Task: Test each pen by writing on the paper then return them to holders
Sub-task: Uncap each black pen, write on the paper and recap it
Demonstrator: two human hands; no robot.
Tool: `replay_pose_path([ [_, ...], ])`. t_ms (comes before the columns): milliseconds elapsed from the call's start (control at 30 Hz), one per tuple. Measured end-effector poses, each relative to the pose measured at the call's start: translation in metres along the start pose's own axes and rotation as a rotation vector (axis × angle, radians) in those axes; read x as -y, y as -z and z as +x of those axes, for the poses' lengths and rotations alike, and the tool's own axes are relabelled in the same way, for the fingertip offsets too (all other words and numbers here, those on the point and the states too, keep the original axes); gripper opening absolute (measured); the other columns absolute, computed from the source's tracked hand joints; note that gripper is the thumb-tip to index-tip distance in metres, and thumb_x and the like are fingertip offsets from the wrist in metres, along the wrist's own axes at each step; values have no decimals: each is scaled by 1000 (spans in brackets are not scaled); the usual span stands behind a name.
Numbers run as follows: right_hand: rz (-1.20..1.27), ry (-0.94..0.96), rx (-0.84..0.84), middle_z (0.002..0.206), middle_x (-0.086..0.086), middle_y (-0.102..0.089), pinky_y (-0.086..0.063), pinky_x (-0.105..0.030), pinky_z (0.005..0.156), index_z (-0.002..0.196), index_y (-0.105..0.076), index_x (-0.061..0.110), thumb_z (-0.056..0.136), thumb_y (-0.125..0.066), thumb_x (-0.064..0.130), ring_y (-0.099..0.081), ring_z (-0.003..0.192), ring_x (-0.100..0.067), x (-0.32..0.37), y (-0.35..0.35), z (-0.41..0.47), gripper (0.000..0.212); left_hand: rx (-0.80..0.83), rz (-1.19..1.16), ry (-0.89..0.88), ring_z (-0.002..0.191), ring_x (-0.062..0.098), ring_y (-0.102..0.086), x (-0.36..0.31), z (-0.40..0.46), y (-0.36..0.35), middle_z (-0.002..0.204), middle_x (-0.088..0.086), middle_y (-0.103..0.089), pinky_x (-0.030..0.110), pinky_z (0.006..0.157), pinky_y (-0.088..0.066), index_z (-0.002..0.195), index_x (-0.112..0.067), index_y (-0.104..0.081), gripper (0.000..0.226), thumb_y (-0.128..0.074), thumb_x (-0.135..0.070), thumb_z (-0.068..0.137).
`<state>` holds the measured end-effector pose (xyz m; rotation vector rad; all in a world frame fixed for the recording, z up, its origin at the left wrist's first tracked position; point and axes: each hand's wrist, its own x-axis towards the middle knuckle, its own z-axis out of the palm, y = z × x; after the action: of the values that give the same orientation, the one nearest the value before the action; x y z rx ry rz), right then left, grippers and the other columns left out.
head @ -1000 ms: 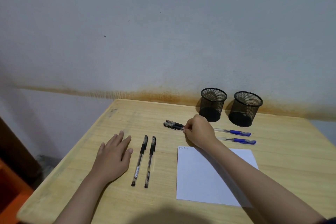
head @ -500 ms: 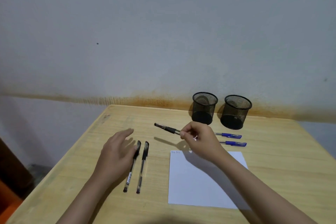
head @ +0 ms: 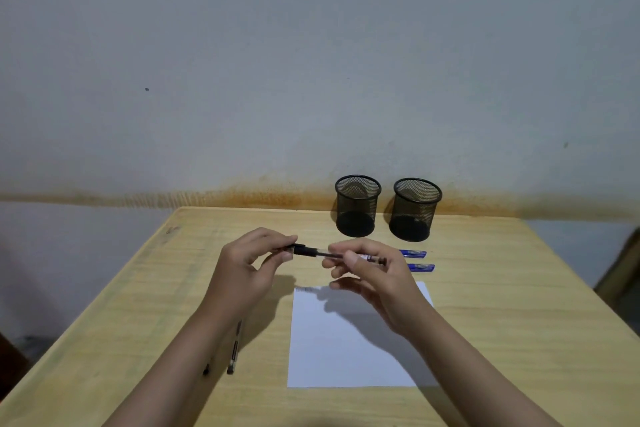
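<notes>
Pen (head: 322, 254) level, cap leftward | left hand (head: 247, 270) pinches cap | right hand (head: 372, 274) pinches barrel

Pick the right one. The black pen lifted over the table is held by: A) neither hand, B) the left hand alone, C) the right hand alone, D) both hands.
D: the left hand pinches the capped end of the black pen, while the right hand grips its barrel.
</notes>
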<state>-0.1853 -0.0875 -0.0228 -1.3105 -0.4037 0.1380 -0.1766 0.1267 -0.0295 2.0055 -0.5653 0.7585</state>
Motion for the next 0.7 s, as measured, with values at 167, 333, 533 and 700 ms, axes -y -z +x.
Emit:
replay_pose_path([
  [167, -217, 112, -117, 78, 7, -74, -56, -23, 66, 92, -71, 17, 79, -74, 5, -69, 74, -7, -6, -17, 1, 18, 55, -35, -36, 85, 9, -66, -7, 0, -11, 90, -2, -70, 21, 75, -50, 102, -14, -72, 25, -67, -7, 78],
  [333, -264, 185, -238, 73, 7, -73, -53, -20, 66, 85, -73, 9, 80, -74, 8, -69, 70, -6, -16, -27, 3, 5, 94, 25, -68, 84, 8, -66, 1, 1, -6, 89, -9, -71, 42, 72, -52, 101, -22, -72, 21, -64, -21, 81],
  [533, -293, 232, -272, 73, 5, -74, -51, -18, 65, 86, -75, 11, 79, -75, 10, -69, 70, -7, -19, -36, 3, 6, 113, 82, -124, 85, 3, -65, 11, 4, 1, 89, -15, -70, 42, 72, -50, 100, -17, -72, 21, -62, -20, 82],
  [700, -327, 304, -312, 76, -1, -75, -54, -21, 67, 79, -74, 16, 78, -75, 7, -71, 75, -12, -21, -40, -2, 9, 129, 139, -142, 85, -1, -64, 12, 3, 9, 87, -11, -72, 23, 78, -48, 96, -16, -73, 18, -65, -12, 80],
])
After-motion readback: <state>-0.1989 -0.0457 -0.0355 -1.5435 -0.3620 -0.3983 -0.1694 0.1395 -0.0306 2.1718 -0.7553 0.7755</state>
